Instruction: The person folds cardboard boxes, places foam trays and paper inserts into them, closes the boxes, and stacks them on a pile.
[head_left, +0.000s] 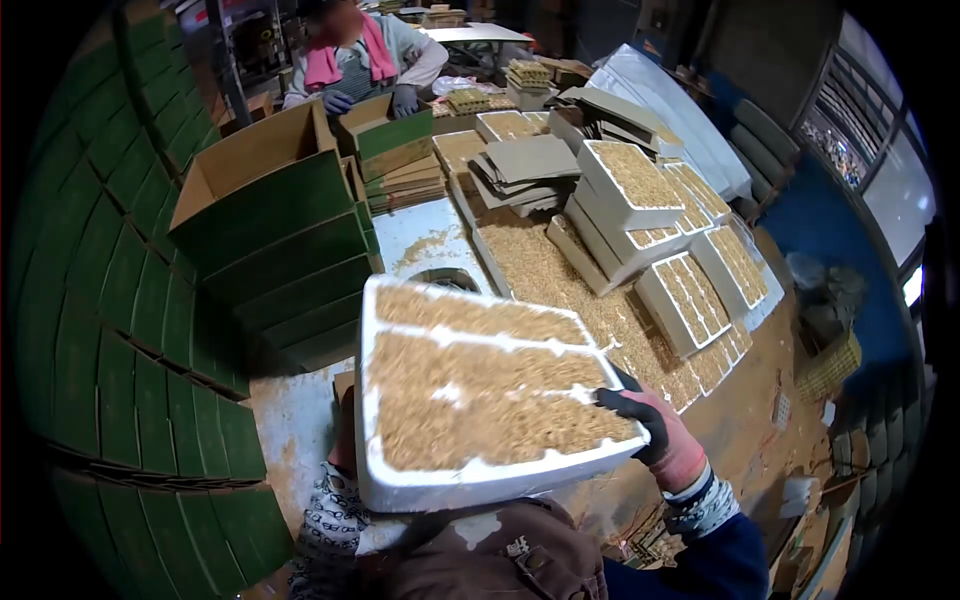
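In front of my body, a white foam box (510, 478) tilts with its open top towards me. Tan, husk-like loose filling fills its long sections, which white ridges divide; motion blurs it slightly. My right hand (645, 425), in a pink glove with dark fingers, grips the box's right end, thumb over the rim. At the left end my left hand (346, 440) supports the box; the box wall hides most of its fingers. Beyond the box, more of the same filling (540, 265) covers the worktable.
Green cardboard boxes (285, 215) stack at left, beside a green wall of cartons (70, 370). Other filled foam boxes (632, 185) pile at right, near grey cardboard sheets (525, 165). Across the table a gloved person (365, 60) handles an open carton (395, 140).
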